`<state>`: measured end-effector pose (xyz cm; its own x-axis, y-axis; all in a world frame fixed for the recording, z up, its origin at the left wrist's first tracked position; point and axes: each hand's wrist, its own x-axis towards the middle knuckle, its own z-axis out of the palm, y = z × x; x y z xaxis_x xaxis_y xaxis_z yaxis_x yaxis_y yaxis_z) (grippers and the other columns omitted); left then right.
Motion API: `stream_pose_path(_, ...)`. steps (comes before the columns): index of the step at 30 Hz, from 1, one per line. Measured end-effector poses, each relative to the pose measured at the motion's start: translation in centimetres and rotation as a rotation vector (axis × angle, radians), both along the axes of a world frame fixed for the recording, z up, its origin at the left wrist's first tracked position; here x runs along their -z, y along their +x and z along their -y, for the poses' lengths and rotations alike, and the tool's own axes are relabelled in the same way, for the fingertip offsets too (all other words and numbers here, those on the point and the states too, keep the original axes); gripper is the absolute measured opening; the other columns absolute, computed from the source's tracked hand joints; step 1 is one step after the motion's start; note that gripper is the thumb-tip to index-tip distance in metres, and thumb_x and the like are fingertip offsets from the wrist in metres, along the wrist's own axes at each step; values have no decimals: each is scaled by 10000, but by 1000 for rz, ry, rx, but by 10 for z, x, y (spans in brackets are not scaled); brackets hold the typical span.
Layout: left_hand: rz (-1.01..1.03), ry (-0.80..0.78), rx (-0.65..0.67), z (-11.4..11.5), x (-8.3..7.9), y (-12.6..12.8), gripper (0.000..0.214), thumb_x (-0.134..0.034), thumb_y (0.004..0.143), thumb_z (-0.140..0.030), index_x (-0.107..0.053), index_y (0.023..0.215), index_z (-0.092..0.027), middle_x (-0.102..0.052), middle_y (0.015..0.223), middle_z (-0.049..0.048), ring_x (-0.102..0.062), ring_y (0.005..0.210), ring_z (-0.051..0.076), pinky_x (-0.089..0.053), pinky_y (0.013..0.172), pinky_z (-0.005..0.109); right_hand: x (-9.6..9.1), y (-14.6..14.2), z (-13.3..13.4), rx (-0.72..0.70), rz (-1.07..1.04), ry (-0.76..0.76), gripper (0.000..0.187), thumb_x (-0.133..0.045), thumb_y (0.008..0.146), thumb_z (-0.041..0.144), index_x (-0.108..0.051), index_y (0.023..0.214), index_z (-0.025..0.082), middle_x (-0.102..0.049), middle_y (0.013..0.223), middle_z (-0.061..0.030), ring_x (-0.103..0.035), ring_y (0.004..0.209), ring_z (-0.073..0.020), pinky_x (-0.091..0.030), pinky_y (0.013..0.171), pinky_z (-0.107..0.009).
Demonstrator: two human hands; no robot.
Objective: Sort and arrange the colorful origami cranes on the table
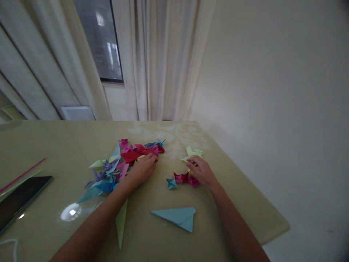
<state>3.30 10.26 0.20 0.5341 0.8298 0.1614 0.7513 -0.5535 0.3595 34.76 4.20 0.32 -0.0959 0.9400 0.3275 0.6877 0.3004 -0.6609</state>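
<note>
Folded paper pieces in several colours make a pile left of centre on the table. My left hand (145,168) reaches over its right side, fingers curled down by a red folded paper (132,156) and a pink one; what they grip is hidden. My right hand (201,171) has its fingers bent around a small yellow folded paper (190,173), mostly covered. Just beyond it lies a pale green folded paper (194,151). Beside and below that hand sit a small red and pink folded paper (181,177), a magenta one (193,181) and a teal one (171,183).
A light blue paper plane (177,217) lies on the table (147,240) between my forearms. By my left forearm is a pale green pointed paper (121,222). A dark tablet or phone (23,196) and a thin pink stick (24,174) are far left. Wall and curtains stand behind.
</note>
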Motion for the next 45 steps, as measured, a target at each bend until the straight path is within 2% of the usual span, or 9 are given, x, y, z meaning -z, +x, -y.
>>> stream_pose_path(5, 141, -2, 2, -2, -9, 1, 239, -534, 928, -123, -673, 1114, -181, -707, 1234, 157, -693, 1134, 296, -543, 1012, 428, 8, 21, -12, 351, -136, 121, 566, -454, 1023, 696, -717, 913, 207, -746, 892, -79, -672, 834, -253, -524, 783, -370)
stream_pose_path(12, 499, -54, 30, 7, -42, 10, 163, -578, 972, -294, -701, 1007, -191, -797, 1034, 78, -744, 949, 216, -578, 861, 327, 15, 20, -14, 397, -128, 161, 550, -478, 1014, 699, -720, 1008, 206, -740, 969, -95, -656, 844, -249, -542, 787, -372)
stream_pose_path(16, 690, -152, 53, 15, -58, 10, 214, -654, 934, -375, -726, 988, -181, -808, 944, 73, -738, 833, 201, -568, 746, 300, 21, 29, -19, 464, -96, 201, 571, -497, 995, 680, -731, 1116, 173, -717, 1133, -178, -652, 1029, -324, -531, 967, -499)
stream_pose_path(21, 695, -234, 140, 24, -73, 9, 238, -665, 950, -404, -717, 973, -173, -804, 929, 82, -739, 798, 189, -574, 733, 294, 42, 49, -33, 537, 49, 153, 619, -507, 981, 657, -690, 1334, 182, -640, 1410, -214, -525, 1383, -387, -366, 1198, -614)
stream_pose_path(25, 658, -211, 139, 30, -85, 6, 213, -653, 970, -383, -720, 983, -181, -809, 917, 71, -727, 755, 175, -553, 677, 270, 57, 52, -40, 519, 77, 57, 639, -575, 964, 656, -634, 1454, 249, -543, 1561, -180, -495, 1464, -376, -388, 1205, -599)
stream_pose_path(29, 690, -201, 139, 32, -96, -3, 206, -675, 979, -394, -733, 1020, -201, -818, 909, 46, -748, 785, 180, -562, 697, 268, 57, 45, -49, 494, 145, 7, 688, -701, 887, 680, -619, 1476, 334, -533, 1598, -130, -512, 1462, -385, -404, 1186, -626)
stream_pose_path(36, 738, -162, 124, 35, -111, -15, 215, -697, 977, -413, -745, 1044, -214, -816, 898, 27, -736, 757, 171, -541, 664, 261, 43, 22, -93, 317, 153, -46, 687, -762, 853, 669, -684, 1417, 285, -586, 1570, -150, -534, 1449, -389, -314, 1229, -637)
stream_pose_path(40, 744, -136, 130, 40, -121, -19, 172, -684, 979, -361, -745, 1028, -208, -814, 915, 25, -728, 763, 164, -534, 673, 259, 34, 17, -102, 256, 54, 15, 780, -583, 916, 785, -639, 1472, 241, -552, 1602, -162, -502, 1492, -352, -336, 1251, -581)
stream_pose_path(45, 740, -75, 120, 45, -132, -27, 177, -691, 970, -362, -752, 1022, -204, -805, 882, 21, -718, 744, 158, -524, 655, 249, 28, 21, -51, 204, -94, 92, 805, -231, 1047, 763, -651, 1441, 201, -618, 1526, -178, -548, 1455, -315, -411, 1220, -538)
